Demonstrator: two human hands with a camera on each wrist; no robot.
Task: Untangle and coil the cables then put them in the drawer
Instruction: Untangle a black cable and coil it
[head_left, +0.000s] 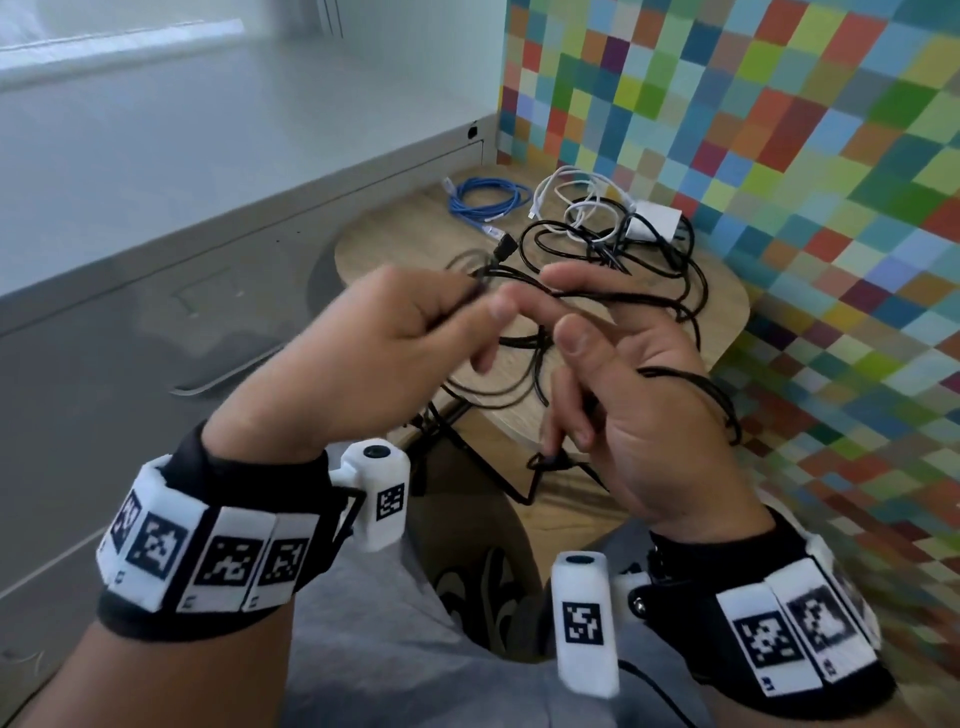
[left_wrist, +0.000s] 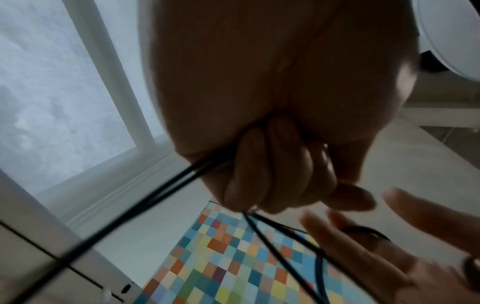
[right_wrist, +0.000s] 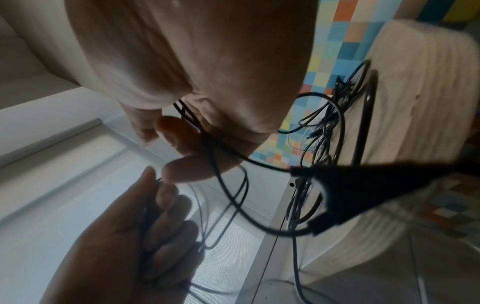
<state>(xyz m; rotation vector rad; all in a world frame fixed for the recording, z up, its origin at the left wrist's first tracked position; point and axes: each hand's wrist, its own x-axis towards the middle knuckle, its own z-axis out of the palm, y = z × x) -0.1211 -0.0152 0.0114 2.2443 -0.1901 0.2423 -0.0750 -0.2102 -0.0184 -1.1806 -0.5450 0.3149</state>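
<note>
My left hand (head_left: 415, 338) grips strands of a black cable in its curled fingers (left_wrist: 272, 164). The cable runs across to my right hand (head_left: 639, 395), which is raised palm-up beside it. Loops of the same cable pass round the back of that hand, with its lower fingers curled on them and its index and middle fingers stretched out. In the right wrist view the cable slips between the right fingers (right_wrist: 187, 139). The rest of it trails into a black tangle (head_left: 613, 249) on the wooden table (head_left: 415, 234). A grey drawer front with a metal handle (head_left: 223, 379) stands shut at the left.
A coiled blue cable (head_left: 483, 200) lies at the table's far side. White cables (head_left: 576, 202) and a white adapter (head_left: 654, 221) are mixed into the black tangle. A multicoloured checked wall (head_left: 779, 130) closes off the right. My grey-clad knees are below the hands.
</note>
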